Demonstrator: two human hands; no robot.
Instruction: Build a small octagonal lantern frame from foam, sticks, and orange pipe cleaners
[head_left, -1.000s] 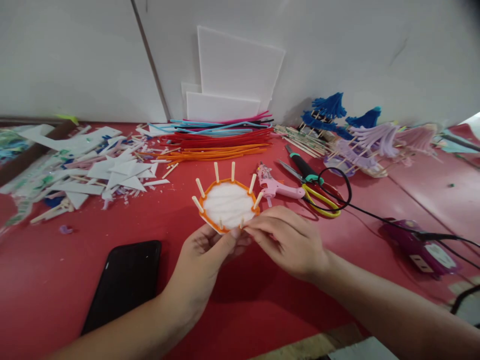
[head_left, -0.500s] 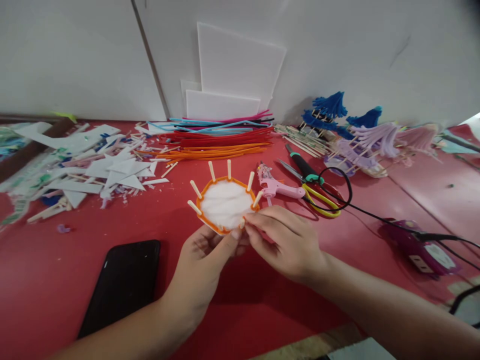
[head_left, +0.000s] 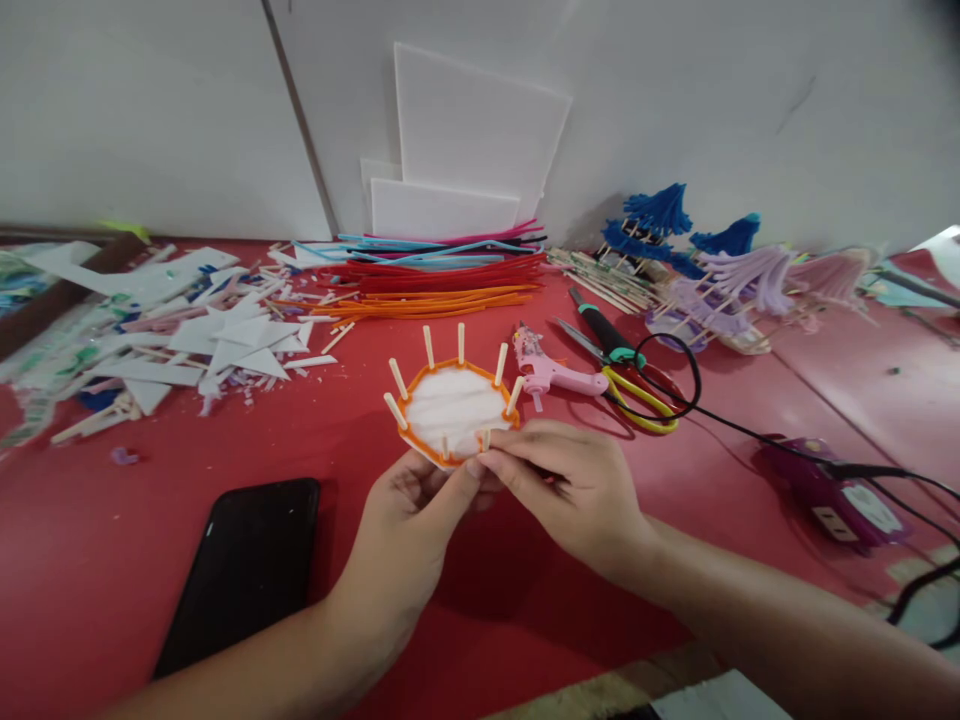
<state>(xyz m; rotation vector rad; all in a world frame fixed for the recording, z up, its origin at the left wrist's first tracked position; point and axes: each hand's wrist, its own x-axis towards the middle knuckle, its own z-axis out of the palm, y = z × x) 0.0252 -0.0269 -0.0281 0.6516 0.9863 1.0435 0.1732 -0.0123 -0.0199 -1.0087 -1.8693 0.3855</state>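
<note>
Left hand point(head_left: 405, 515): partly closed, thumb pressed on the near rim of a white base point(head_left: 454, 405), the other fingers curled beneath it. Right hand point(head_left: 577, 490): thumb and forefinger pinched together on an orange strand point(head_left: 421, 447) at the near rim, just beside the left thumb; remaining fingers bent. The base is held above the red table point(head_left: 352, 620), between and just beyond both hands. Eight wooden pegs point(head_left: 398, 378) are visible around its edge, with the strand running along them.

Beyond the right hand, near it, lie a pink glue gun point(head_left: 559, 378) and yellow-handled scissors point(head_left: 616, 380). A black phone point(head_left: 240, 575) lies left of the left hand. Bundled coloured stems point(head_left: 442, 280) lie beyond both hands; white scraps point(head_left: 232, 340) are heaped beyond and left of the left hand.
</note>
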